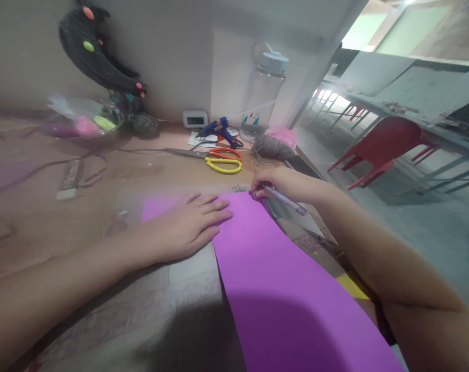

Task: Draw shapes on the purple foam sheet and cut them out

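A long purple sheet of paper [273, 268] runs from the middle of the table down past the lower edge of the view. My left hand [198, 222] lies flat on its far part, fingers spread. At the sheet's far right corner, my right hand [263, 183] is closed around a pen [284, 200], whose shaft slants down to the right. The pen's tip is hidden by my fingers. Just beyond the hands lie scissors [223, 160] with one orange and one yellow handle loop, blades pointing left.
At the back stand a blue glue gun [221, 132], a small digital clock [194, 119], a clear bottle [263, 98] and grey yarn [273, 148]. A black crescent ornament [95, 57] hangs at left above a bowl [114, 126]. A red chair [381, 144] stands beyond the table at right.
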The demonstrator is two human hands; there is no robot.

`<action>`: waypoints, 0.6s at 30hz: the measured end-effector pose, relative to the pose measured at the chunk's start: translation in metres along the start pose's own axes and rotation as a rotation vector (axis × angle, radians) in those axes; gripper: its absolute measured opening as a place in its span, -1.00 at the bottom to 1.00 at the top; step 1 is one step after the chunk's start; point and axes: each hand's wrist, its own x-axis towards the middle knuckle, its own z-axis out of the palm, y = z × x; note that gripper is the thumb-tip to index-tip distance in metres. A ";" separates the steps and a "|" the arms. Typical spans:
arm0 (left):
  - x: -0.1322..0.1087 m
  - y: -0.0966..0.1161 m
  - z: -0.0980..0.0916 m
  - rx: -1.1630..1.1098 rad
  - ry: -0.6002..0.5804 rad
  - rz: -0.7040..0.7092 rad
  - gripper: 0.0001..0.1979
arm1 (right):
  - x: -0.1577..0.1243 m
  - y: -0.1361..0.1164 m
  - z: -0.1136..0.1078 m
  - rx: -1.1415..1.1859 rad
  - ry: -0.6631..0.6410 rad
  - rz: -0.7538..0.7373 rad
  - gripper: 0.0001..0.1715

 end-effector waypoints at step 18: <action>0.000 0.002 0.000 0.022 -0.027 -0.031 -0.47 | 0.006 -0.002 0.011 -0.071 0.096 -0.044 -0.85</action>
